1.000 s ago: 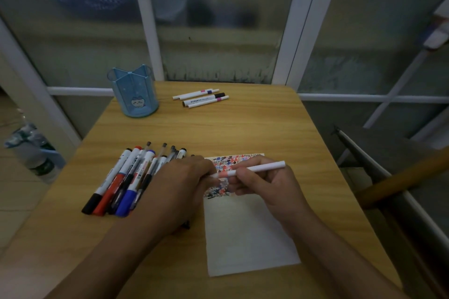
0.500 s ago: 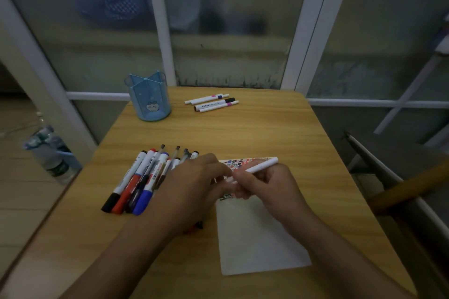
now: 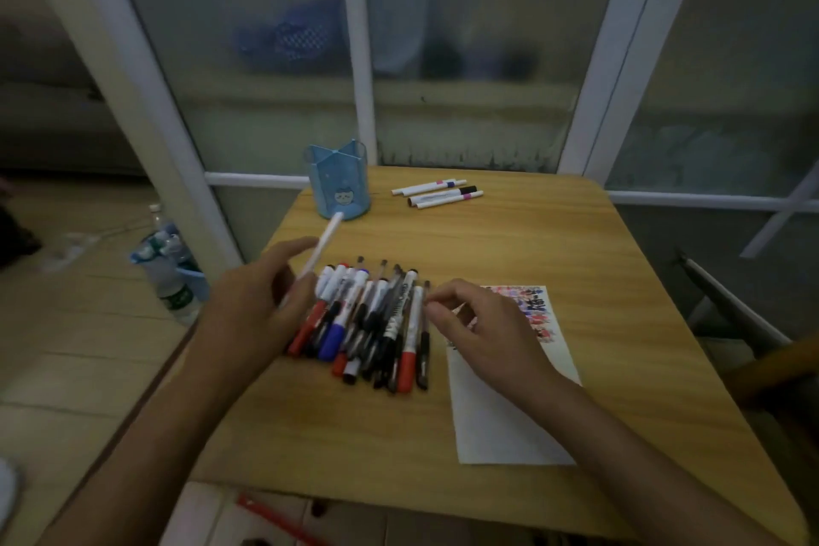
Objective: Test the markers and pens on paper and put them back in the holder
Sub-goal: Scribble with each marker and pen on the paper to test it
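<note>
The left hand (image 3: 261, 301) holds a white marker (image 3: 320, 248) short of the blue holder (image 3: 339, 186); it seems tested, so dropping it in comes next. The right hand (image 3: 478, 324), loosely curled and holding nothing, hovers by the pen pile (image 3: 376, 319).

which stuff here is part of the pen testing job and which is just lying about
Part of the job:
- white pen in the left hand
- pile of markers and pens
- four white pens by the window
- scribbled paper
- blue holder

Lying about:
- water bottles on the floor
- red stick under the table

Wooden table (image 3: 509, 244) with holder (image 3: 339, 186), pens (image 3: 376, 324), paper (image 3: 496, 421)
</note>
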`<state>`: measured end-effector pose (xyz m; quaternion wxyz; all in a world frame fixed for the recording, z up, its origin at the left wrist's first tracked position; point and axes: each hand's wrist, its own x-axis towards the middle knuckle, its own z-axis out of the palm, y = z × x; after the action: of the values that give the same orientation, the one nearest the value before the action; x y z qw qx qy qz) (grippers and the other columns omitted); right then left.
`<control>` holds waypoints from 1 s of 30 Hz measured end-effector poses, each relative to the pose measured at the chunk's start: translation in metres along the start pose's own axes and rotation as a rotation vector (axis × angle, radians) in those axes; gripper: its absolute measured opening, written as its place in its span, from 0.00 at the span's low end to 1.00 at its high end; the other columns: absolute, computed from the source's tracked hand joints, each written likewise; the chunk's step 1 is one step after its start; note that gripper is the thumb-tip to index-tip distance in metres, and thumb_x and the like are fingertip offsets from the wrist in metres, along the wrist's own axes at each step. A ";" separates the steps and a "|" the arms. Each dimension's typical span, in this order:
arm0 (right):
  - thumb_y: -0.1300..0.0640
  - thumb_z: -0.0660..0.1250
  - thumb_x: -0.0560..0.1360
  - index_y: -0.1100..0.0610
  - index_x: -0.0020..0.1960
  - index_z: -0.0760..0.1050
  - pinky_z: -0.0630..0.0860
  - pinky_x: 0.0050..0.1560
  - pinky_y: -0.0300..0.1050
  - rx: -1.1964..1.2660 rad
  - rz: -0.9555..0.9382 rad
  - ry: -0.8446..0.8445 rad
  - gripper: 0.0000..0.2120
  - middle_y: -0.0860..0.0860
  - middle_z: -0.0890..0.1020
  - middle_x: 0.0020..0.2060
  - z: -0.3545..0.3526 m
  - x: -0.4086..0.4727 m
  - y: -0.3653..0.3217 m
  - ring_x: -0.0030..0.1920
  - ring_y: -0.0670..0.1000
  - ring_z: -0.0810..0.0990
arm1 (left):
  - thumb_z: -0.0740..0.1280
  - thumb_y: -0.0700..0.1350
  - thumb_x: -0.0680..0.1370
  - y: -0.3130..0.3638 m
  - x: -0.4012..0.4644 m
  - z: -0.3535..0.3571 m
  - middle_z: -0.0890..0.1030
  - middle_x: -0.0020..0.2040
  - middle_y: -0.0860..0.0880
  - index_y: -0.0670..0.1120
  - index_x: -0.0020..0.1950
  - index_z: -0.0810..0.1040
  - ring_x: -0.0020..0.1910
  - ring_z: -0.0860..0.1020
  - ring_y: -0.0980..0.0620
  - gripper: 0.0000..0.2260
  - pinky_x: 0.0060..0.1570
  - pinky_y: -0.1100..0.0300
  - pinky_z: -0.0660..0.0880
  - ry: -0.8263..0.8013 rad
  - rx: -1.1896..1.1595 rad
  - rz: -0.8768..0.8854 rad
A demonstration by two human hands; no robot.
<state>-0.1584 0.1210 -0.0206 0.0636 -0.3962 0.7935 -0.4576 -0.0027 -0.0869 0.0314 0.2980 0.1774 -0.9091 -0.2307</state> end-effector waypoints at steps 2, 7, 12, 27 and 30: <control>0.47 0.65 0.80 0.44 0.56 0.79 0.78 0.41 0.43 -0.082 -0.061 -0.023 0.07 0.39 0.82 0.45 0.010 0.005 -0.013 0.39 0.40 0.79 | 0.66 0.43 0.79 -0.020 -0.005 -0.016 0.75 0.32 0.52 0.54 0.69 0.72 0.30 0.74 0.56 0.19 0.31 0.60 0.71 0.034 0.023 -0.061; 0.47 0.63 0.81 0.43 0.59 0.77 0.76 0.44 0.40 -0.128 -0.136 -0.060 0.09 0.37 0.78 0.46 0.044 0.030 -0.059 0.42 0.38 0.76 | 0.65 0.43 0.79 -0.067 -0.014 -0.042 0.76 0.33 0.50 0.55 0.68 0.72 0.30 0.75 0.56 0.18 0.33 0.53 0.76 0.068 0.057 -0.149; 0.49 0.64 0.81 0.45 0.58 0.78 0.76 0.49 0.42 -0.141 -0.177 -0.094 0.08 0.39 0.79 0.50 0.077 0.048 -0.093 0.45 0.38 0.76 | 0.64 0.45 0.79 -0.116 -0.027 -0.056 0.74 0.30 0.50 0.55 0.64 0.75 0.30 0.74 0.54 0.14 0.28 0.58 0.67 0.113 0.118 -0.267; 0.52 0.65 0.80 0.45 0.54 0.80 0.77 0.42 0.42 -0.107 -0.147 -0.149 0.06 0.37 0.81 0.46 0.121 0.064 -0.112 0.40 0.43 0.79 | 0.64 0.43 0.79 -0.114 -0.034 -0.061 0.74 0.32 0.50 0.56 0.65 0.74 0.30 0.72 0.55 0.16 0.31 0.55 0.71 0.057 -0.127 -0.186; 0.51 0.65 0.80 0.43 0.54 0.79 0.77 0.41 0.39 -0.119 -0.082 -0.104 0.06 0.36 0.81 0.45 0.098 0.066 -0.102 0.43 0.38 0.79 | 0.62 0.46 0.80 -0.090 -0.028 -0.037 0.75 0.31 0.51 0.57 0.66 0.71 0.30 0.74 0.54 0.15 0.32 0.54 0.73 -0.063 -0.020 -0.114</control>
<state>-0.0994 -0.0175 0.0192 0.0619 -0.4546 0.7981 -0.3906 0.0586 -0.1608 -0.0023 0.2572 0.2186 -0.9042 -0.2618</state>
